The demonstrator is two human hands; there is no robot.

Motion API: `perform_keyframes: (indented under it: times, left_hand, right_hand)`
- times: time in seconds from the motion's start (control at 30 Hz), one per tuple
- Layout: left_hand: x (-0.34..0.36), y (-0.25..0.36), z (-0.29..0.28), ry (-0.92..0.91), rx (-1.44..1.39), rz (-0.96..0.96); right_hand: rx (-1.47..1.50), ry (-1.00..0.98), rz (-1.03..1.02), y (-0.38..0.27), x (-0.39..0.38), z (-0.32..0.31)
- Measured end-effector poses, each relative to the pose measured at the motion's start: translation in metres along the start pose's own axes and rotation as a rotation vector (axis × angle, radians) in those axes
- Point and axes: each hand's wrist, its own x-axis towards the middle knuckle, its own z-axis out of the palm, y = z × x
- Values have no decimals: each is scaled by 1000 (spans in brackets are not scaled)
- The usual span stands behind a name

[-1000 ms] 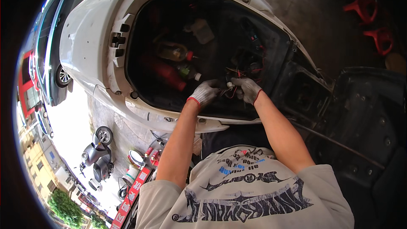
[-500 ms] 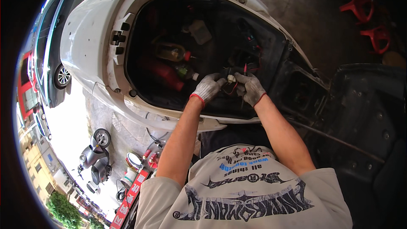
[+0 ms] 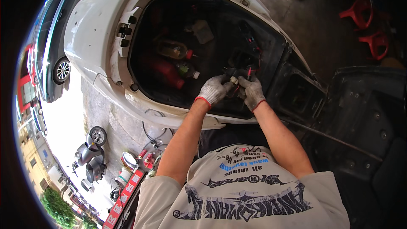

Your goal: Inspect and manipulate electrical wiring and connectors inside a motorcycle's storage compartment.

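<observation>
From where I stand, the person's two gloved hands meet over the near right part of the dark storage bin (image 3: 227, 17) in a white scooter (image 3: 91, 29). The left hand (image 3: 215, 89) has its fingers pinched on a small white connector (image 3: 233, 80), which sits right between both sets of fingertips. The right hand (image 3: 253, 92) is closed just beside it, gripping a thin red probe (image 3: 249, 71) that points away to the far side; whether it also grips the connector I can't tell. Farther into the bin, to the left, lie a red-capped bottle (image 3: 171, 50), a green-labelled bottle (image 3: 185, 69) and a red bottle (image 3: 167, 73), with a pale container (image 3: 202, 32) beyond them. A dark handheld device (image 3: 248, 35) lies at the bin's far right, a red wire near it.
</observation>
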Motion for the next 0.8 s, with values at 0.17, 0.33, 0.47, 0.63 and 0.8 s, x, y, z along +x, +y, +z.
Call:
perform_keyframes:
  times: [0.17,0.33,0.47,0.63,0.8]
  left_hand:
    - [15,-42,12,20,-286,16]
    - [6,-28,4,12,-299,-48]
    - [3,-28,6,58,-148,24]
    - [0,-27,7,31,-159,-8]
    - [-7,-35,-4,-29,-54,49]
  right_hand:
    - [-77,-21,-30,-3,-5,4]
    - [-78,2,-10,-2,-4,3]
    - [-95,18,10,2,-5,8]
    - [-274,-72,22,0,3,-10]
    - [-1261,99,-370,-22,-9,3]
